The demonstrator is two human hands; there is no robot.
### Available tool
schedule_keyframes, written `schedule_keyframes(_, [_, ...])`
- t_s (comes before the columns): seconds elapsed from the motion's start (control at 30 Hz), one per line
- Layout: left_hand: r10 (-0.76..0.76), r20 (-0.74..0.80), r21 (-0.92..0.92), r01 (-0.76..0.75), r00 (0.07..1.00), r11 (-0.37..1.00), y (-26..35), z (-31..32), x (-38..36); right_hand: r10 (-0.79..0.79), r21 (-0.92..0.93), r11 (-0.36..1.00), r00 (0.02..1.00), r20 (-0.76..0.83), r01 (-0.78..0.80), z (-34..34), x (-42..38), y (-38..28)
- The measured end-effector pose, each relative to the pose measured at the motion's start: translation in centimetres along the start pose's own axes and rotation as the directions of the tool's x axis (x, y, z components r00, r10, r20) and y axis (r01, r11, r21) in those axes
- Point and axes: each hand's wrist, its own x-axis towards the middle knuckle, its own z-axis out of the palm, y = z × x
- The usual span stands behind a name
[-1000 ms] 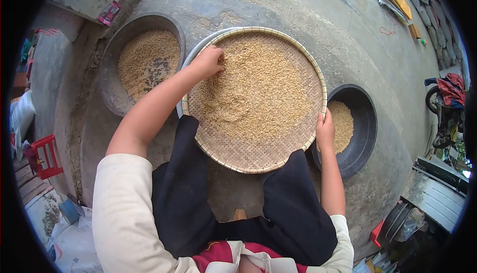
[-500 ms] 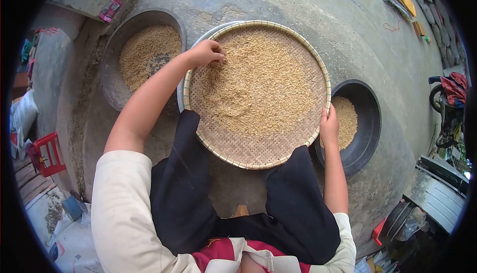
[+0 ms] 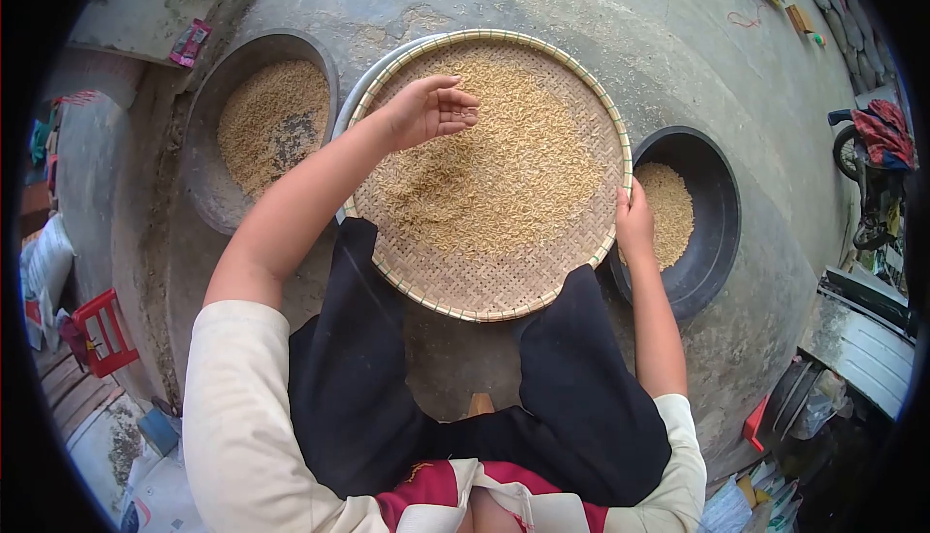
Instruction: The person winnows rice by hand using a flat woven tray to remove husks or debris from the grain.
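A round woven bamboo winnowing tray (image 3: 465, 286) rests across my knees, its light rim bound with strips. Unhusked rice grains (image 3: 528, 155) spread over most of it, with a darker patch at the left. Above the tray's upper left part, my left hand (image 3: 431, 113) is open, palm turned up and fingers loosely apart; a few grains may cling to the fingers. At the right rim, my right hand (image 3: 635, 225) is closed on the tray's edge, thumb on top.
A dark tub (image 3: 208, 170) with grain stands at the left, and a black tub (image 3: 715, 233) with grain stands at the right. A pale basin rim (image 3: 387, 56) shows behind the tray. Further out are a red plastic stool (image 3: 105, 332) and a motorbike (image 3: 870, 179).
My left hand has gone from a pinch near the tray's left rim to an open palm, slightly further right. My right hand keeps its hold on the rim.
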Motion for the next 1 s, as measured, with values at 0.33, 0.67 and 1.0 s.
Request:
schedule_keyframes(0.33, [-0.104,0.33,0.785,-0.211,0.938,0.583,0.3,14.3,1.5,-0.015,0.004,1.0,1.0,-0.012,0.015,0.3,0.1,0.4])
schedule_keyframes(0.67, [0.301,-0.017,1.0,0.022,0.953,-0.013,1.9,-3.8,-3.8,0.011,-0.02,1.0,1.0,0.005,-0.01,0.1,0.1,0.0])
schedule_keyframes(1.0, [0.205,0.064,0.98,-0.022,0.977,-0.198,0.7,-4.6,-3.1,-0.003,-0.025,1.0,0.999,0.033,0.004,0.1,0.2,0.2])
